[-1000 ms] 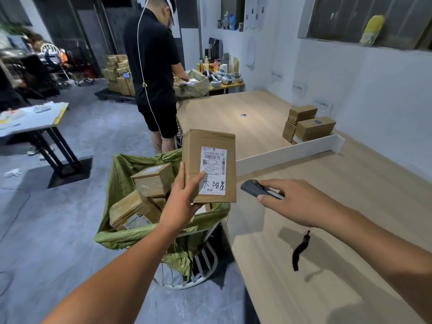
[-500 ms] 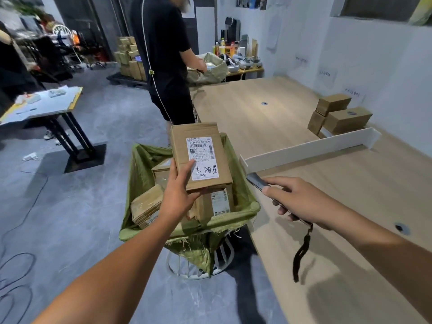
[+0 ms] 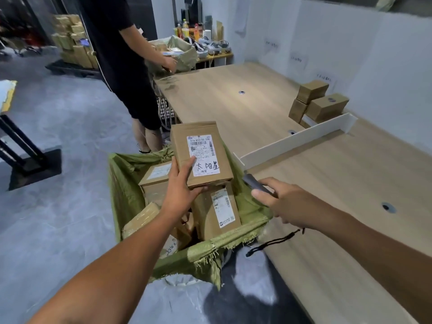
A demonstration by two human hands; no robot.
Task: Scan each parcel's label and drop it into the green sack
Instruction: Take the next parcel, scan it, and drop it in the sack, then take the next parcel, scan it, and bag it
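**Labelled parcel held over the open green sack**

The left hand (image 3: 181, 190) grips a brown cardboard parcel (image 3: 198, 136) from its near edge. The thumb lies on the lower left corner of the white shipping label (image 3: 203, 155) and the fingers curl underneath. The parcel hangs label-up just above the mouth of the green sack (image 3: 126, 183).

The right hand (image 3: 287, 202) is closed round a dark handheld scanner (image 3: 254, 184), its nose aimed toward the parcel, near it but not touching. A black wrist strap (image 3: 273, 242) dangles below. The two hands are apart.

Inside the sack, a labelled box (image 3: 217, 211) stands directly under the held parcel, with another box (image 3: 156, 176) to its left.

The sack stands beside the wooden table (image 3: 339, 183). A white divider board (image 3: 294, 141) stands on edge across the table, with stacked cartons (image 3: 320, 104) beyond it. A person in black (image 3: 117, 54) stands at the far end.
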